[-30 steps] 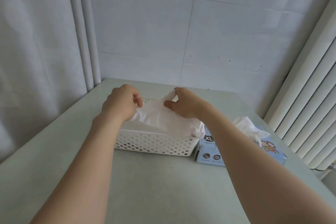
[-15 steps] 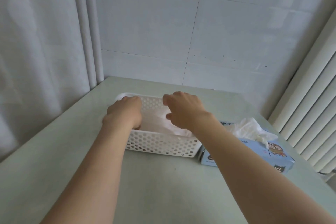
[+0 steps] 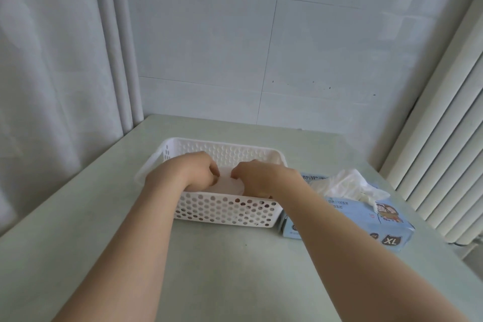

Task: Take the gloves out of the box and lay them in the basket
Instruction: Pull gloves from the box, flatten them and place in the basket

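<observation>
We look across a pale green table (image 3: 235, 277) set into a corner. Large white tiles with a few dark specks cover the wall (image 3: 326, 42) ahead, a white curtain (image 3: 52, 65) hangs in folds at left, and a ribbed white panel (image 3: 441, 159) rises at right, all in soft, even light.

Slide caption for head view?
Left hand and right hand hold a glove in the white basket; glove box alongside.
</observation>
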Available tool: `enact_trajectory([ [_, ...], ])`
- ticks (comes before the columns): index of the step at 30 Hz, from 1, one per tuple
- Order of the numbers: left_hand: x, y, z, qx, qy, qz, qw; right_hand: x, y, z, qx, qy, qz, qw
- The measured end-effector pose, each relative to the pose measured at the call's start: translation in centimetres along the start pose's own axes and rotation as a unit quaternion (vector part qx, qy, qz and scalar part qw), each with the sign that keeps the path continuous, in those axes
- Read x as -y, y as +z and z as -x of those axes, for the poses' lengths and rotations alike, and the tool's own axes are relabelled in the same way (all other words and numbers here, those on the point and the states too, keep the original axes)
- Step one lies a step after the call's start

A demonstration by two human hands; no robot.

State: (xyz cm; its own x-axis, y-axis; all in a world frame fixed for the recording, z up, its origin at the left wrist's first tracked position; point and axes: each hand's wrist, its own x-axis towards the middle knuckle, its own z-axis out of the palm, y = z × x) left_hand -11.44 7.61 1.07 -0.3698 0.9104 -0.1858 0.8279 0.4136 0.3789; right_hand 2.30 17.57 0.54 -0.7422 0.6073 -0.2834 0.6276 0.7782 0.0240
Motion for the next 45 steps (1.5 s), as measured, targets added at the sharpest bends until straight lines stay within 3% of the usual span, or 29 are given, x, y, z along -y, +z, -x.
enact_trajectory([
  [3, -0.4, 0.3, -0.4, -0.091, 0.019, 0.005, 0.996, -0.3, -1.1, 1.8, -0.029, -0.009, -0.051, 0.998],
  [5, -1.4, 0.5, -0.5, -0.155, 0.038, 0.023, 0.987, -0.6, -1.2, 2.9, -0.088, -0.01, -0.029, 0.996],
  [7, -2.6, 0.7, -0.3, -0.207, 0.059, 0.056, 0.975, -0.9, -0.5, 3.5, -0.166, -0.003, -0.08, 0.983],
  [10, -4.8, 1.1, 0.4, -0.274, 0.089, 0.072, 0.955, -2.1, 1.3, 4.5, -0.309, 0.009, -0.174, 0.935],
  [13, -7.1, 2.2, 1.1, -0.298, 0.133, 0.076, 0.942, -4.1, 3.0, 6.0, -0.436, 0.03, -0.246, 0.865],
  [16, -9.4, 3.7, 1.6, -0.299, 0.197, 0.077, 0.931, -6.3, 4.6, 7.5, -0.546, 0.057, -0.23, 0.803],
  [18, -10.8, 4.7, 1.9, -0.282, 0.239, 0.069, 0.927, -7.9, 5.6, 8.3, -0.587, 0.095, -0.192, 0.781],
  [21, -12.4, 6.2, 2.3, -0.255, 0.27, 0.025, 0.928, -10.1, 6.7, 9.5, -0.591, 0.162, -0.167, 0.773],
  [24, -13.4, 7.5, 2.6, -0.226, 0.289, -0.049, 0.929, -11.8, 7.4, 10.6, -0.542, 0.206, -0.217, 0.785],
  [27, -13.6, 8.5, 2.6, -0.203, 0.297, -0.134, 0.923, -12.7, 7.7, 11.5, -0.497, 0.169, -0.28, 0.804],
  [31, -13.7, 9.0, 2.4, -0.194, 0.296, -0.189, 0.916, -13.2, 7.8, 11.9, -0.489, 0.135, -0.313, 0.803],
  [41, -14.1, 8.6, 2.9, -0.18, 0.299, -0.234, 0.908, -13.2, 8.1, 11.8, -0.541, 0.126, -0.198, 0.808],
  [45, -14.7, 8.2, 3.7, -0.174, 0.309, -0.215, 0.91, -13.2, 8.2, 11.9, -0.591, 0.101, -0.134, 0.789],
])
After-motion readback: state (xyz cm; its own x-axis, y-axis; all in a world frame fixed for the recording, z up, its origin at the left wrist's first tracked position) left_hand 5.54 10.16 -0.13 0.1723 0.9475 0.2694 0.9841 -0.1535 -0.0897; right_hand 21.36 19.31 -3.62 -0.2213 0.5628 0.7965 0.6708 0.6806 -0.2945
